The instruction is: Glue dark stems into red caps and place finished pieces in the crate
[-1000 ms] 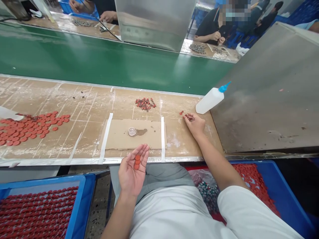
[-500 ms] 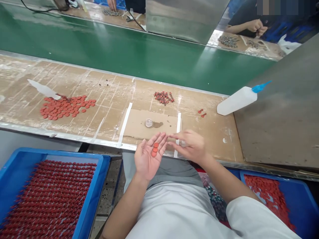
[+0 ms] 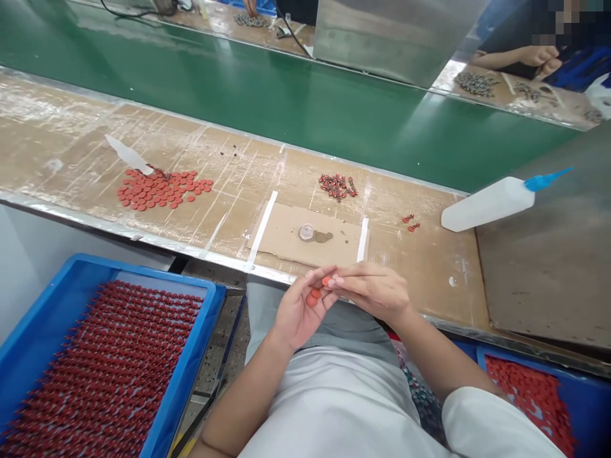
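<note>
Palm up at the bench's front edge, my left hand [image 3: 298,318] is cupped around red discs [image 3: 312,299]. Another red disc [image 3: 326,280] is pinched by the fingertips of my right hand [image 3: 377,287], right at the left hand's fingers. Just beyond both hands lies a taped-down cardboard piece [image 3: 286,235], bearing a small clear cup [image 3: 306,231] beside a dark wet stain. Behind the cardboard is a pile of small red-and-dark pieces [image 3: 338,187]. To the right, two similar red pieces [image 3: 410,222] lie apart.
A spread of red discs [image 3: 162,191] lies at left with a white pointed strip [image 3: 126,152]. A white bottle with blue nozzle [image 3: 491,203] leans by a metal panel at right. Blue trays [image 3: 210,318] of red parts flank me below; a co-worker's hands [image 3: 541,58] show across the green strip.
My right hand has moved onto the left hand's fingers and now pinches one disc. The left fingers have curled inward. The whole view has shifted, with bench items appearing farther right.
</note>
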Motion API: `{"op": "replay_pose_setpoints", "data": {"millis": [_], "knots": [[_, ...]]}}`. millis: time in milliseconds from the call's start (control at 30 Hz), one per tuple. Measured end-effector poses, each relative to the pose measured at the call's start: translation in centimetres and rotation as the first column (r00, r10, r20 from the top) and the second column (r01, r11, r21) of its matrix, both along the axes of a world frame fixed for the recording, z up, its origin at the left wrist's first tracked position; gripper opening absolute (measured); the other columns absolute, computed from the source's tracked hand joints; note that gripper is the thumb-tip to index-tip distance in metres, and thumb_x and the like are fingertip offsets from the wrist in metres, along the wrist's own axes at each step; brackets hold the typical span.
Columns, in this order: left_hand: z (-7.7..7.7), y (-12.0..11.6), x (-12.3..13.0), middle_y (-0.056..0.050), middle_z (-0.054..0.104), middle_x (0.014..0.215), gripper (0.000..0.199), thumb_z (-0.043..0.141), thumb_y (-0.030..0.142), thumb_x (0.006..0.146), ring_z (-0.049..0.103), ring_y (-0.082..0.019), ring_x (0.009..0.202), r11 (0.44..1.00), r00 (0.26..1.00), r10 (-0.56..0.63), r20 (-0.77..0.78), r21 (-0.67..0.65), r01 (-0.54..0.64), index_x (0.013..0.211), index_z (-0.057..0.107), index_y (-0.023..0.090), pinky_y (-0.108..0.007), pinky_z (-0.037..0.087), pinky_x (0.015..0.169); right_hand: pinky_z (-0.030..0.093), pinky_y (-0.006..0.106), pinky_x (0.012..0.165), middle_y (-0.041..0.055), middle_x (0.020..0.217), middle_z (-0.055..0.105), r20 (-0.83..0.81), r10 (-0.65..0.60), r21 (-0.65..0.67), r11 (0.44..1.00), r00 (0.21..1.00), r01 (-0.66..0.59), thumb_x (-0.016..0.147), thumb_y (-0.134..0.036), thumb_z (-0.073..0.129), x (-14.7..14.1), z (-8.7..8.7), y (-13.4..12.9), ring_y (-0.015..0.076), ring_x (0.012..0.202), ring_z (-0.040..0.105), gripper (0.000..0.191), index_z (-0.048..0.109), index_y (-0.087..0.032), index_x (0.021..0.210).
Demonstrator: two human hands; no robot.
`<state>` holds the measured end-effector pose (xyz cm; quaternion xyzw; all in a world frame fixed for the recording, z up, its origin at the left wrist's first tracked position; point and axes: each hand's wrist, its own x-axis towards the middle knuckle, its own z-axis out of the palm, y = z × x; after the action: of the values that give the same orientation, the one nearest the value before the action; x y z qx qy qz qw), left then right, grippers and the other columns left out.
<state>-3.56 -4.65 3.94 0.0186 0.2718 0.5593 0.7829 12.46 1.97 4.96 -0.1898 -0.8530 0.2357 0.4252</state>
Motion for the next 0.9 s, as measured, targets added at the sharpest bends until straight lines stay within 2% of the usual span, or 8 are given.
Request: {"op": "replay_pose_setpoints", "data": {"millis": [67, 167, 267, 367, 533, 667, 800, 900], "knots": [[-0.2, -0.4, 0.2, -0.01, 0.072, 0.099, 0.027, 0.059, 0.029, 0.086, 0.066, -0.019, 0.099, 1.0, 1.0, -0.007, -0.017, -0.001, 0.007, 0.103, 0.071, 0.012, -0.032, 0.049, 0.094, 0.061, 0.028, 0.076, -0.002, 0.099, 0.074, 0.013, 0.016, 0.014, 1.0, 1.0, -0.016, 0.075, -0.012, 0.072, 0.5, -0.2, 0.0, 0.0154, 0.088, 0.071, 0.048, 0.063, -0.034, 0.116], [-0.4, -0.7, 0.5, -0.01, 0.072, 0.103, 0.025, 0.065, 0.026, 0.083, 0.065, -0.018, 0.1, 1.0, 0.998, 0.02, -0.052, 0.013, -0.02, 0.103, 0.071, 0.013, -0.031, 0.049, 0.095, 0.061, 0.028, 0.079, -0.0047, 0.099, 0.073, 0.071, 0.009, 0.012, 1.0, 0.997, -0.01, 0.077, -0.014, 0.07, 1.0, -0.8, 0.0, 0.015, 0.088, 0.071, 0.042, 0.064, -0.035, 0.113], [-0.5, -0.8, 0.6, -0.009, 0.071, 0.107, 0.023, 0.066, 0.024, 0.082, 0.065, -0.017, 0.103, 0.997, 0.995, 0.058, -0.079, 0.051, -0.054, 0.103, 0.071, 0.015, -0.03, 0.047, 0.098, 0.062, 0.031, 0.081, -0.0048, 0.101, 0.073, 0.118, -0.063, 0.042, 0.997, 0.991, 0.058, 0.076, -0.015, 0.071, 1.1, -1.6, -0.2, 0.0162, 0.091, 0.071, 0.043, 0.064, -0.036, 0.113], [-0.6, -0.8, 0.6, -0.007, 0.072, 0.103, 0.021, 0.066, 0.02, 0.082, 0.065, -0.016, 0.101, 0.993, 0.992, 0.086, -0.089, 0.09, -0.078, 0.103, 0.071, 0.017, -0.029, 0.047, 0.098, 0.062, 0.033, 0.08, -0.0048, 0.098, 0.073, 0.077, -0.14, 0.117, 0.985, 0.987, 0.13, 0.073, -0.015, 0.075, 1.0, -2.0, -0.5, 0.018, 0.091, 0.071, 0.051, 0.062, -0.038, 0.117], [-0.8, -0.9, 0.5, -0.008, 0.072, 0.103, 0.022, 0.068, 0.023, 0.081, 0.066, -0.015, 0.097, 0.993, 0.99, 0.104, -0.099, 0.063, -0.098, 0.101, 0.071, 0.016, -0.027, 0.05, 0.092, 0.061, 0.032, 0.077, -0.0059, 0.097, 0.073, 0.048, -0.168, 0.23, 0.961, 0.985, 0.152, 0.072, -0.014, 0.076, 0.3, -1.4, -0.8, 0.0187, 0.089, 0.072, 0.057, 0.06, -0.039, 0.12], [-1.0, -0.8, 0.7, -0.008, 0.072, 0.103, 0.025, 0.069, 0.023, 0.08, 0.067, -0.015, 0.096, 0.986, 0.977, 0.167, -0.129, 0.038, -0.164, 0.104, 0.07, 0.017, -0.027, 0.052, 0.089, 0.059, 0.032, 0.075, -0.0053, 0.097, 0.073, 0.069, -0.265, 0.32, 0.919, 0.962, 0.23, 0.072, -0.016, 0.076, -0.3, -1.1, -1.1, 0.0189, 0.088, 0.072, 0.057, 0.059, -0.038, 0.122], [-1.5, -0.7, 1.0, -0.006, 0.072, 0.105, 0.023, 0.07, 0.02, 0.078, 0.066, -0.014, 0.099, 0.971, 0.957, 0.239, -0.165, 0.058, -0.232, 0.102, 0.07, 0.019, -0.024, 0.051, 0.09, 0.057, 0.032, 0.078, -0.0028, 0.096, 0.074, 0.042, -0.374, 0.23, 0.906, 0.926, 0.355, 0.075, -0.018, 0.073, -1.3, -1.9, -1.7, 0.0181, 0.086, 0.072, 0.054, 0.057, -0.036, 0.123], [-1.9, -0.4, 1.1, -0.005, 0.072, 0.104, 0.022, 0.071, 0.018, 0.078, 0.067, -0.013, 0.098, 0.964, 0.949, 0.267, -0.167, 0.036, -0.265, 0.1, 0.07, 0.019, -0.022, 0.05, 0.089, 0.055, 0.033, 0.082, -0.0016, 0.1, 0.073, 0.097, -0.337, 0.147, 0.935, 0.936, 0.322, 0.078, -0.02, 0.07, -2.0, -1.8, -1.9, 0.0179, 0.089, 0.071, 0.045, 0.06, -0.035, 0.119]]}}
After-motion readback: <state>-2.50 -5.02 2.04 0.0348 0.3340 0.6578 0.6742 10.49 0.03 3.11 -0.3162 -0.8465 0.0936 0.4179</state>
